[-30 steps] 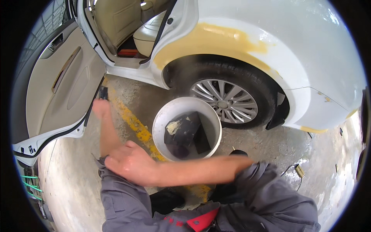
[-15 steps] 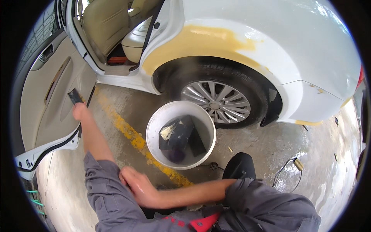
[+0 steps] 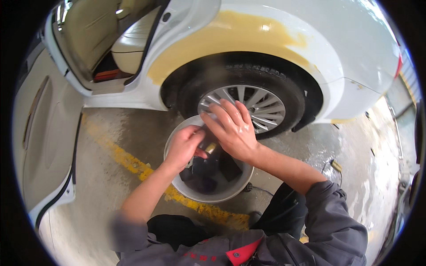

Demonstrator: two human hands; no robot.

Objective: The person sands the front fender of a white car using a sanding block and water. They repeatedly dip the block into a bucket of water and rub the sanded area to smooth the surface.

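Observation:
Over a white bucket [image 3: 194,194] my two hands meet. My left hand [image 3: 183,148] is closed around a small dark sanding block [image 3: 208,141] with a yellowish patch at its edge. Wet and with fingers stretched out, my right hand [image 3: 233,133] lies across the block's far side and partly hides it. Dark sheets [image 3: 202,176] and a black flat piece [image 3: 230,168] sit in the murky water below. Just beyond stands the car's rear wheel [image 3: 277,108], under a white fender with a yellow filler patch [image 3: 242,29].
An open car door [image 3: 49,133] takes up the left side. A yellow painted line [image 3: 128,162] crosses the wet concrete floor [image 3: 284,155]. To the right lies a cable with a yellowish block [image 3: 336,166]; a black mesh-like piece [image 3: 248,187] rests beside the bucket.
My left hand has brought the sanding block from beside the door to above the bucket. My right hand has risen from near my left sleeve to meet it. The view has shifted slightly.

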